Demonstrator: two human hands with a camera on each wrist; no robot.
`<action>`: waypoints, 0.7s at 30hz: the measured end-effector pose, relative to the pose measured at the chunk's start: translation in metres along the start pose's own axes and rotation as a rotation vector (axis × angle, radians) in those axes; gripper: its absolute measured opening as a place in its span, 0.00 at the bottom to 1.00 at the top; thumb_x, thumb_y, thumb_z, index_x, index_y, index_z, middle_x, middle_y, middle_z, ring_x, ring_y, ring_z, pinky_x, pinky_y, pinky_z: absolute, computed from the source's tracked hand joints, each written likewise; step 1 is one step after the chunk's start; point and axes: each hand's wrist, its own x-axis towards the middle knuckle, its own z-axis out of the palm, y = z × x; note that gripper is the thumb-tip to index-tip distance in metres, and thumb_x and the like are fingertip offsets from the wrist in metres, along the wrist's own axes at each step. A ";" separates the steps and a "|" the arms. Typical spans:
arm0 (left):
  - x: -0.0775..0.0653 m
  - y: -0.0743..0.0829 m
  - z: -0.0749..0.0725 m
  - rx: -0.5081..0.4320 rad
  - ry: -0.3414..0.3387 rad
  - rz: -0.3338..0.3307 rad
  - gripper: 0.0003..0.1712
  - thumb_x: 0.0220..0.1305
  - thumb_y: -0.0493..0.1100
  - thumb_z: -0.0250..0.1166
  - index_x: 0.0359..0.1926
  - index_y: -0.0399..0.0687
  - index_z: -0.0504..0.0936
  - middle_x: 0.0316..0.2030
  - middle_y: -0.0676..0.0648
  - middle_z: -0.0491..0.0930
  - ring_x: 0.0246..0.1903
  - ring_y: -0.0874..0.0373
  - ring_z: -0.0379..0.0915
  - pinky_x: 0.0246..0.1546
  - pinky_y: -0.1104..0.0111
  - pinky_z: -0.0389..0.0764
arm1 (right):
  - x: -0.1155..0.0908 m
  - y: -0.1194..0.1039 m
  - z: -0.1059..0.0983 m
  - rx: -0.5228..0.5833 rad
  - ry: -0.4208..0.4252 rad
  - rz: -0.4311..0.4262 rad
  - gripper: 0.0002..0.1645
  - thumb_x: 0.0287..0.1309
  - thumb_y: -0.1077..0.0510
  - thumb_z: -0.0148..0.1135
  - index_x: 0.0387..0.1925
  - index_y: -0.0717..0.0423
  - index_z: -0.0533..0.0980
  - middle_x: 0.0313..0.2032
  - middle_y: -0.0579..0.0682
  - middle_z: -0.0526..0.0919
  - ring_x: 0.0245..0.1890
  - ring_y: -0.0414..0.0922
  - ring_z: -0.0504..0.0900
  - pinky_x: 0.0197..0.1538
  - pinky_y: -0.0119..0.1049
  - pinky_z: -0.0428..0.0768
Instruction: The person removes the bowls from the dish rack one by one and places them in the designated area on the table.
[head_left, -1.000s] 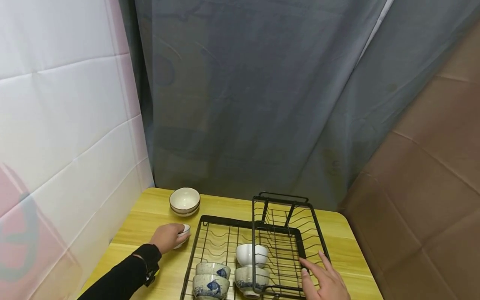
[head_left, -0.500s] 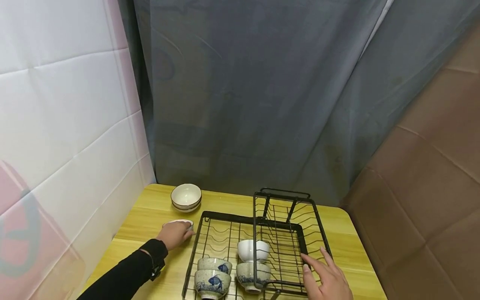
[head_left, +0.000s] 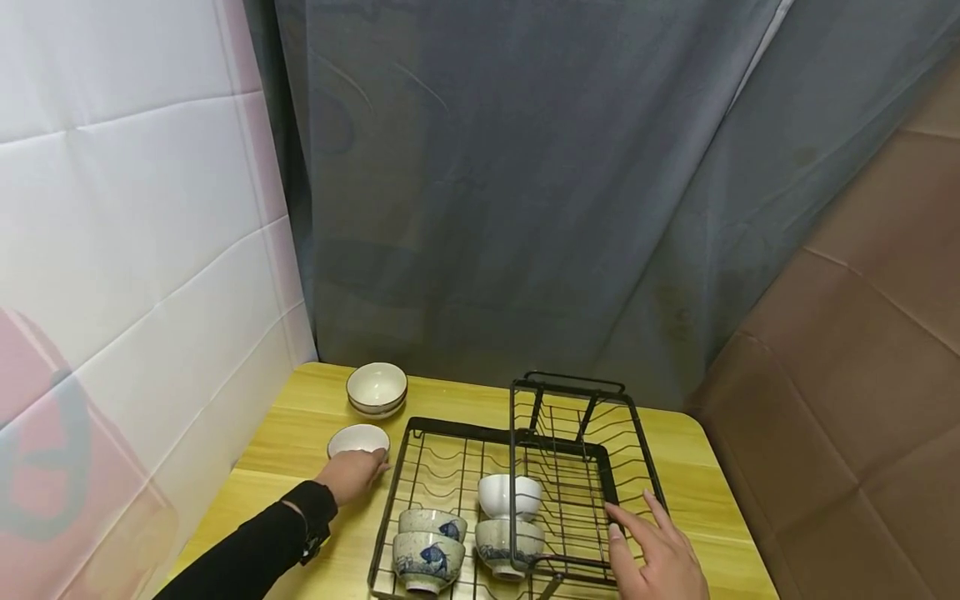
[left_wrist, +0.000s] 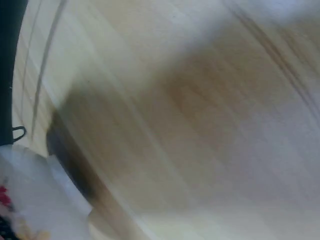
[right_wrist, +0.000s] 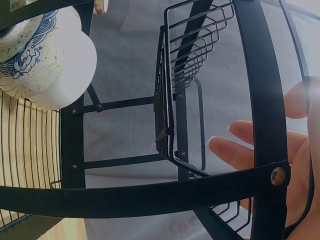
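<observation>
On the left of the table, a white bowl (head_left: 358,437) with a thin dark rim stands upright. My left hand (head_left: 352,477) pinches its near right rim. At the lower left of the left wrist view shows part of a pale bowl (left_wrist: 40,195) with a flower pattern; that view is blurred. My right hand (head_left: 658,554) rests at the right side of a black two-tier dish rack (head_left: 517,435), fingers (head_left: 633,525) extended against the upper basket. Seen from the right wrist, these fingers (right_wrist: 232,150) lie loosely behind a black frame bar.
Two nested white bowls (head_left: 377,390) stand behind the left hand. Inside the rack's lower tier lean speckled bowls (head_left: 427,560) with blue fish and waves, and a plain white bowl (head_left: 498,497). The upper basket (head_left: 577,383) overhangs the right half. Grey curtain (head_left: 480,208) closes the back.
The bowl at my left hand was tipped on its side and now stands upright on the table. The left hand moved slightly with it. My right hand stayed at the rack.
</observation>
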 end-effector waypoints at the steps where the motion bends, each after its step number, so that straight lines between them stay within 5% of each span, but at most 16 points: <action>1: -0.002 -0.002 0.004 -0.004 0.000 -0.012 0.09 0.71 0.45 0.67 0.41 0.43 0.79 0.23 0.45 0.83 0.23 0.48 0.83 0.25 0.55 0.82 | 0.000 0.000 0.000 0.000 0.002 -0.004 0.32 0.78 0.34 0.40 0.66 0.44 0.78 0.75 0.63 0.65 0.77 0.65 0.57 0.66 0.76 0.58; 6: -0.009 -0.009 0.012 -0.060 -0.012 -0.087 0.11 0.71 0.42 0.67 0.48 0.42 0.80 0.27 0.43 0.84 0.28 0.45 0.84 0.29 0.51 0.84 | -0.002 -0.001 0.001 0.004 0.022 -0.018 0.33 0.78 0.34 0.40 0.65 0.44 0.79 0.74 0.63 0.66 0.76 0.64 0.58 0.66 0.76 0.59; 14: 0.000 -0.006 -0.002 -0.132 -0.026 -0.088 0.09 0.71 0.40 0.66 0.48 0.42 0.80 0.29 0.43 0.85 0.31 0.44 0.85 0.34 0.50 0.84 | -0.002 -0.002 -0.001 0.013 0.089 -0.021 0.29 0.78 0.37 0.43 0.63 0.44 0.81 0.74 0.64 0.66 0.75 0.65 0.61 0.65 0.76 0.61; 21: 0.004 0.005 -0.013 -0.197 -0.096 -0.190 0.09 0.72 0.42 0.65 0.47 0.42 0.83 0.35 0.44 0.87 0.37 0.45 0.86 0.41 0.49 0.84 | -0.005 -0.003 -0.001 0.008 0.112 -0.043 0.28 0.78 0.38 0.45 0.62 0.43 0.82 0.74 0.64 0.66 0.74 0.67 0.63 0.63 0.76 0.63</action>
